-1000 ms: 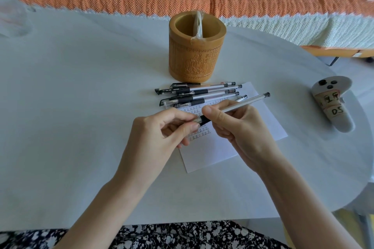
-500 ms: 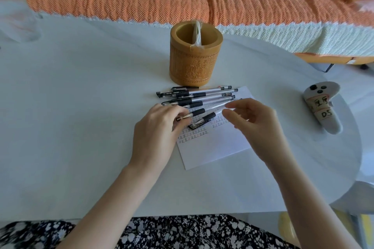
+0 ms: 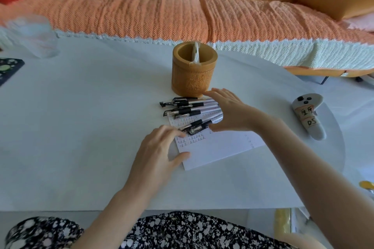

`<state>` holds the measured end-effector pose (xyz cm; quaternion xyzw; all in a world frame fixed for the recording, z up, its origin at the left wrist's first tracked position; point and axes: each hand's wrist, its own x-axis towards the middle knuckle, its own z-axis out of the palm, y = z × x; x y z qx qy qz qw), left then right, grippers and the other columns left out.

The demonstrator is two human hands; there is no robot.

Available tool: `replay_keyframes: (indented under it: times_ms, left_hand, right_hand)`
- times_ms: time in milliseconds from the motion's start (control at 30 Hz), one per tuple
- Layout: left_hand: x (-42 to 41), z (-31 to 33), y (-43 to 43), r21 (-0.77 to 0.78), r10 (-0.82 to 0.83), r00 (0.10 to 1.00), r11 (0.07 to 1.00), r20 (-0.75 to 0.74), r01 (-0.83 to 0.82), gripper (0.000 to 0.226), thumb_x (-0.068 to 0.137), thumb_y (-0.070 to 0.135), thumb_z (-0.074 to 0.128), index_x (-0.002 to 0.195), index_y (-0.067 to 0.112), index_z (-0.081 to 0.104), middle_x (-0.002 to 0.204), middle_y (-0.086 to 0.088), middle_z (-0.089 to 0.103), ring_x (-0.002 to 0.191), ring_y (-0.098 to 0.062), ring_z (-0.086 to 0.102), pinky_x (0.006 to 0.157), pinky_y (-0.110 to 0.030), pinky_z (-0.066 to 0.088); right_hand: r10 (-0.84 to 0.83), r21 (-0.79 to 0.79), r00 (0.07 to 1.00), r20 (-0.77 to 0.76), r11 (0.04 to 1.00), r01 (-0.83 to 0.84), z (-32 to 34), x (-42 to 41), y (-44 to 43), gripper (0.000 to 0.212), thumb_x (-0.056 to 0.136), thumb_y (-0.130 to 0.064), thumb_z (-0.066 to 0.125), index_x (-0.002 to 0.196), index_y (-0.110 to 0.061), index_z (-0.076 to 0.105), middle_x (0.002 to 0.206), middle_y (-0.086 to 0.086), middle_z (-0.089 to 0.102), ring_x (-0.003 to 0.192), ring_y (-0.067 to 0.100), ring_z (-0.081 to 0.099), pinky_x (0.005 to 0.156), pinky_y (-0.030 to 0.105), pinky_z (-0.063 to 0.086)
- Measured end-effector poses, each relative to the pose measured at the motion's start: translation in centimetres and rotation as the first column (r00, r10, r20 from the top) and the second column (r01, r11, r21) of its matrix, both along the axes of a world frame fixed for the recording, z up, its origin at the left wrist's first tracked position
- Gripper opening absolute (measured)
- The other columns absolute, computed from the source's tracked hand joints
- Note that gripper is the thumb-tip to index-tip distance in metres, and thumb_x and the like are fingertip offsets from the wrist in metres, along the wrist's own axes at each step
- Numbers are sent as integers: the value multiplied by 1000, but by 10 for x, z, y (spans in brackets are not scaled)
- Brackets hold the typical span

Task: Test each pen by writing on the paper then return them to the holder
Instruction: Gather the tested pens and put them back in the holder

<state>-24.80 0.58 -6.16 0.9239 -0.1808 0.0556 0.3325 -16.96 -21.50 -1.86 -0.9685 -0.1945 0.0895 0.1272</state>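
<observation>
The holder (image 3: 194,75) stands upright on the white table (image 3: 81,127), with a strip of clear plastic (image 3: 195,52) sticking out of it. The pens (image 3: 187,110) lie in a loose row just in front of the holder, tips pointing to its left. The nearer ones rest on the paper (image 3: 214,149), which lies flat a little further in front and carries rows of small marks.

The right hand (image 3: 228,113) is in front of the holder, fingers straight and close together. It stands on edge against the pens' back ends and grips nothing. The left hand (image 3: 159,151) lies front-left of the holder, fingers loosely extended toward the nearest pen tips and thumb on the paper's edge. I cannot tell whether its fingertips touch a pen.

A labelled controller (image 3: 307,117) lies well to the right of the holder, and a blurred glass (image 3: 36,36) stands far to its left. A sofa (image 3: 141,12) is behind it.
</observation>
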Motion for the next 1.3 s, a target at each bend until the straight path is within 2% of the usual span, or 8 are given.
replay_keyframes:
  times_ms: [167,333,467,667,833,1100,1200,1300]
  left_hand:
    - [-3,-3,0,30,-14,1000,999,-13,15,29,78,34,72,104,26,61,108,14,49,106,-5,46,95,-22,33]
    - [-1,-7,1,85,-24,999,996,43,20,28,77,35,72,102,25,65,102,12,53,103,-8,48,96,-22,30]
    - [-1,-8,1,87,-29,999,996,44,25,28,77,36,70,102,26,65,103,11,53,104,-8,49,96,-23,32]
    - [-1,-7,1,73,-29,999,997,42,26,27,79,36,69,104,26,64,105,11,52,107,-8,46,96,-23,33]
    - [-1,-7,1,60,-35,999,998,34,33,28,81,38,66,107,27,62,107,14,49,108,-4,42,96,-18,28]
    - [0,-9,1,43,-28,998,999,59,25,27,80,36,68,104,26,62,108,13,49,109,-5,40,92,-20,29]
    - [2,-12,1,37,-26,998,999,64,24,26,79,35,70,103,26,63,106,13,50,106,-5,42,90,-19,29]
    - [4,-12,2,29,-36,997,999,63,34,27,77,31,73,101,24,66,104,13,51,104,-5,43,91,-19,30]
  right_hand:
    - [43,-117,999,-12,992,-45,-1,12,4,87,75,-38,71,146,-18,24,141,4,33,129,21,31,109,30,22]
    - [125,-255,992,24,960,-115,2,18,13,80,76,-41,68,140,-13,31,138,6,36,124,23,35,108,34,26]
    - [122,-259,992,39,960,-108,-2,20,15,70,76,-38,67,132,-9,37,129,6,42,116,22,39,105,34,33]
    - [62,-151,996,57,987,-53,-10,21,15,51,78,-36,64,114,-9,42,113,6,46,102,21,43,94,30,36]
    - [26,-56,996,84,998,-21,-16,17,16,47,86,-29,60,122,-6,41,118,10,48,108,24,46,96,32,37]
    - [12,11,968,249,1000,-15,-23,6,17,33,87,-18,63,112,-6,46,108,11,56,98,26,52,80,30,40]
    - [-111,227,973,202,972,63,-11,-3,20,24,85,-10,60,103,-10,44,94,3,50,86,23,49,64,20,34]
    - [-309,529,951,5,808,260,1,-14,23,19,87,-7,55,90,-18,38,73,-4,43,60,11,42,50,13,35]
